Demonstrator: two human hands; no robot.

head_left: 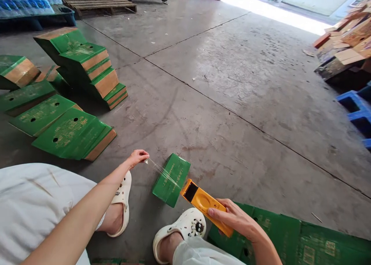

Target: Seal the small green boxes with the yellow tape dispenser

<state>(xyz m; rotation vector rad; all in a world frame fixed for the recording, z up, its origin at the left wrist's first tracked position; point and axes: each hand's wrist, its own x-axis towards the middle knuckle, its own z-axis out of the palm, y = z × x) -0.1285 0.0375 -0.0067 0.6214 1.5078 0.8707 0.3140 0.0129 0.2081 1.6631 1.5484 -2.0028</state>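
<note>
Pinched between the fingertips of my left hand (139, 157) is the end of a strip of clear tape (164, 172). The strip runs taut to the front end of a yellow tape dispenser (204, 204), which my right hand (234, 218) grips by its rear part. A small green cardboard box (173, 174) with printed lettering rests on the floor below the strip, between and just ahead of my hands. Whether the tape touches the box, I cannot tell.
Stacked green cartons (100, 73) and flattened ones (69, 133) lie to the left. Another green carton (290, 234) is at lower right. My white clogs (181, 226) flank the box. Blue crates (358, 110) and piled cardboard (344, 56) stand at right, a wooden pallet (95, 0) behind.
</note>
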